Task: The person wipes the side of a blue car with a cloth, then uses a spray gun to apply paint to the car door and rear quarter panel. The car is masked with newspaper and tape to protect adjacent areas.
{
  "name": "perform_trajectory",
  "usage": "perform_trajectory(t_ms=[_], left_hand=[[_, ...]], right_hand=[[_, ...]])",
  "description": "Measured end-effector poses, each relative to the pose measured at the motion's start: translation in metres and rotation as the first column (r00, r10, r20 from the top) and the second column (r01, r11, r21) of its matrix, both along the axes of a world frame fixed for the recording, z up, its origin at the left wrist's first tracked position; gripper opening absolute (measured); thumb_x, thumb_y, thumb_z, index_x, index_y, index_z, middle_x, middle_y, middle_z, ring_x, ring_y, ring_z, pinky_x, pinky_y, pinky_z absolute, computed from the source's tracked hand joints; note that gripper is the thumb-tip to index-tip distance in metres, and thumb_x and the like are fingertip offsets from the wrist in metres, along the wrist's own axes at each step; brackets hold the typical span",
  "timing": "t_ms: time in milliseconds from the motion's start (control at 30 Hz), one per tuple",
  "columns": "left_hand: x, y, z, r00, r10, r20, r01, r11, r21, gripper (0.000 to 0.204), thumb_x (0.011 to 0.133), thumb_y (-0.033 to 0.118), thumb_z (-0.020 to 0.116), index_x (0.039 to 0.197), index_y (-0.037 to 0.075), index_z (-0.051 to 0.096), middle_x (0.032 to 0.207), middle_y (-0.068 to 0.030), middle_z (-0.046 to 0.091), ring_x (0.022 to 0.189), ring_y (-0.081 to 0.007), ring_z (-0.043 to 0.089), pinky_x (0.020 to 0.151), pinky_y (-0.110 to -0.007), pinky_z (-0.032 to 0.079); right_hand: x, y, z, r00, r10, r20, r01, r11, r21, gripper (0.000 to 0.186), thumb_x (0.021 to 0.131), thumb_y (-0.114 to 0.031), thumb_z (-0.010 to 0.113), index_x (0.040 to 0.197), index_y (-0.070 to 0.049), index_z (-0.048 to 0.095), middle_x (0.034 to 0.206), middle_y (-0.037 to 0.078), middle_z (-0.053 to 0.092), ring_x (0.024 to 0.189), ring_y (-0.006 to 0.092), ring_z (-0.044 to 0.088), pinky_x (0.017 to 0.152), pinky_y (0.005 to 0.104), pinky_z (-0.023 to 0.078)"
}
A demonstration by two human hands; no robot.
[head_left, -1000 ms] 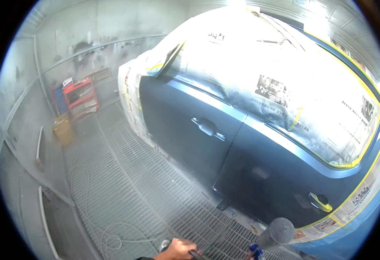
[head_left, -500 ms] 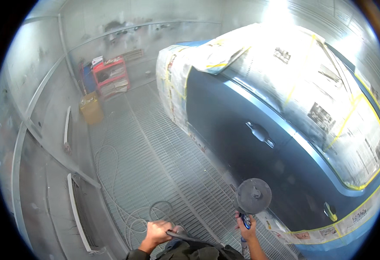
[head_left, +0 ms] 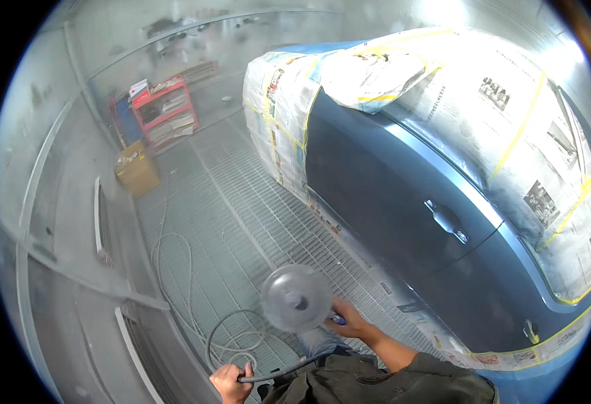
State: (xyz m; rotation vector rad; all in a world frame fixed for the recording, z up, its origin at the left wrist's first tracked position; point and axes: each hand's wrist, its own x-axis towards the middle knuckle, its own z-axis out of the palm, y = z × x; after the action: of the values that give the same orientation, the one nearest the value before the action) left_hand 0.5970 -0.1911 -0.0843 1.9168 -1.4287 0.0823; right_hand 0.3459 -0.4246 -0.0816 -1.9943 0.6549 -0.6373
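My right hand (head_left: 350, 320) is wrapped round the blue handle of a paint spray gun (head_left: 297, 298), whose round, cloudy grey cup faces up and hides much of the gun. It is over the grated floor, left of the car and apart from it. At the lower edge my left hand (head_left: 231, 383) grips a dark grey air hose (head_left: 278, 372), which crosses in front of my body and also loops onto the floor. To the right stands a car with a dark blue-grey side panel (head_left: 383, 202), with newspaper masking (head_left: 504, 101) and yellow tape around it.
A pale hose (head_left: 189, 269) lies coiled on the floor grating (head_left: 224, 195) at my left. Farther back stand a cardboard box (head_left: 138, 172) and a red shelf rack (head_left: 167, 114) with papers. Along the left run the booth wall (head_left: 53, 289) and slatted vents.
My right hand has swung the spray gun left, from beside the car panel to over the floor. My left hand has moved down and slightly left with the hose. The view has shifted.
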Motion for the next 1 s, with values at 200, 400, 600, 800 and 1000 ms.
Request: perform_trajectory(t_ms=[200, 400, 600, 800, 1000], left_hand=[[0.076, -0.099, 0.028, 0.997, 0.066, -0.037, -0.064, 0.996, 0.063, 0.025, 0.074, 0.007, 0.072, 0.063, 0.004, 0.05, 0.058, -0.0163, 0.048, 0.049, -0.0355, 0.05, 0.047, -0.044, 0.042], [0.197, -0.207, 0.031, 0.998, 0.032, -0.049, -0.018, 0.964, 0.264, 0.014, 0.08, 0.013, 0.068, 0.073, 0.004, 0.06, 0.064, -0.0179, 0.056, 0.055, -0.0347, 0.052, 0.052, -0.042, 0.046], [0.293, -0.325, -0.013, 0.986, -0.014, -0.167, 0.05, 0.976, 0.214, 0.023, 0.086, 0.018, 0.068, 0.07, 0.003, 0.059, 0.059, -0.0125, 0.055, 0.054, -0.0246, 0.052, 0.05, -0.038, 0.042], [0.38, -0.484, -0.072, 0.974, -0.118, -0.195, 0.182, 0.916, 0.357, 0.02, 0.086, 0.016, 0.067, 0.074, 0.001, 0.062, 0.06, -0.0122, 0.056, 0.056, -0.0273, 0.053, 0.055, -0.039, 0.045], [0.48, -0.692, -0.11, 0.727, -0.651, -0.219, 0.65, 0.55, 0.524, 0.019, 0.084, 0.016, 0.067, 0.088, -0.003, 0.068, 0.068, -0.0189, 0.063, 0.061, -0.034, 0.059, 0.06, -0.043, 0.049]], right_hand=[[0.127, -0.107, -0.015, 0.981, 0.19, 0.036, -0.192, 0.98, 0.06, 0.065, 0.087, -0.01, 0.062, 0.145, -0.014, 0.035, 0.126, 0.018, 0.056, 0.108, 0.0358, 0.059, 0.09, 0.0417, 0.048], [0.258, -0.239, -0.005, 0.94, 0.282, 0.191, -0.27, 0.959, -0.088, 0.068, 0.088, -0.014, 0.061, 0.148, -0.012, 0.03, 0.12, 0.015, 0.057, 0.102, 0.0335, 0.059, 0.084, 0.0418, 0.047], [0.294, -0.339, -0.003, 0.981, 0.171, 0.09, -0.166, 0.984, -0.065, 0.075, 0.085, -0.022, 0.063, 0.15, -0.014, 0.025, 0.123, 0.018, 0.052, 0.105, 0.0378, 0.055, 0.085, 0.045, 0.044], [0.288, -0.395, -0.024, 0.949, -0.315, 0.001, 0.314, 0.948, -0.051, 0.074, 0.086, -0.021, 0.063, 0.149, -0.014, 0.026, 0.126, 0.017, 0.051, 0.107, 0.0369, 0.056, 0.09, 0.0446, 0.046], [0.318, -0.395, -0.011, 0.412, -0.911, 0.013, 0.91, 0.41, -0.058, 0.072, 0.086, -0.023, 0.066, 0.147, -0.01, 0.031, 0.112, 0.021, 0.06, 0.092, 0.0343, 0.062, 0.084, 0.0432, 0.051]])
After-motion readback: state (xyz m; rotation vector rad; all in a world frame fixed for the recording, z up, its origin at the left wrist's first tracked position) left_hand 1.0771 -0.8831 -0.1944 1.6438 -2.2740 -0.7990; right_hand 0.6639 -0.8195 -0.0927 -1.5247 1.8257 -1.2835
